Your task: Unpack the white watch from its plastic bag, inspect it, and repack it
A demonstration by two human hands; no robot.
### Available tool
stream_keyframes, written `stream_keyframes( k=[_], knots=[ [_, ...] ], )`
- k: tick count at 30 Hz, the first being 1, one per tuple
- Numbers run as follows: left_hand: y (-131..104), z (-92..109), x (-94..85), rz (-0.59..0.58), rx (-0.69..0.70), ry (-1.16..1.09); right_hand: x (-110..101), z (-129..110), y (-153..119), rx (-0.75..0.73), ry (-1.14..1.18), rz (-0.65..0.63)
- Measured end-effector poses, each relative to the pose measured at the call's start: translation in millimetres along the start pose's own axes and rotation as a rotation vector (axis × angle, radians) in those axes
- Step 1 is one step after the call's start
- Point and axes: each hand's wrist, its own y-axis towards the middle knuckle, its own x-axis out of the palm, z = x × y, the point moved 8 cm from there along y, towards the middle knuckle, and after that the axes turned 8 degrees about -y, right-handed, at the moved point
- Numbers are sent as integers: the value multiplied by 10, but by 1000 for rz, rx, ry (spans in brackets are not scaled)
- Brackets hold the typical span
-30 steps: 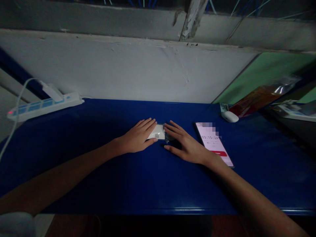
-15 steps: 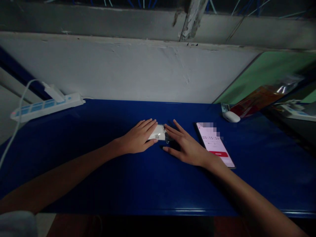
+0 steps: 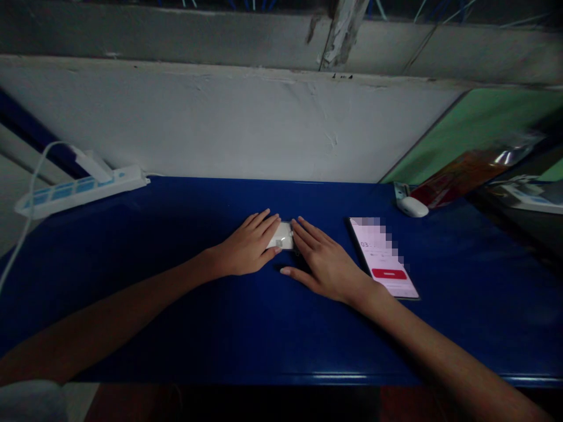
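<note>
A small flat white rectangle with a glossy surface, perhaps a card in a clear sleeve, lies on the blue table. My left hand rests over its left end, fingers stretched out flat and thumb along the near edge. Over the right end lie the extended fingers of my right hand, the thumb apart and pointing left, short of the rectangle. Both ends of the rectangle are covered by my hands, along with most of a small dark part at its right end.
To the right lies a phone with a lit timer screen. Behind it are a white mouse-like object and a red-orange plastic packet. A white power strip with a plugged-in charger and cable sits at the left. A wall bounds the back.
My right hand has moved slightly left and its fingers have come closer together, covering the dark part at the rectangle's right end. My left hand has barely moved.
</note>
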Motion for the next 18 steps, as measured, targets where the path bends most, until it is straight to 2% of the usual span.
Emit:
stream_keyframes(
  k=[14, 18],
  knots=[
    [2, 16, 19, -41, -25, 40, 29, -136, 72, -31, -83, -11],
    [1, 18, 2, -32, -31, 29, 9, -111, 94, 0, -25, 24]
  ],
)
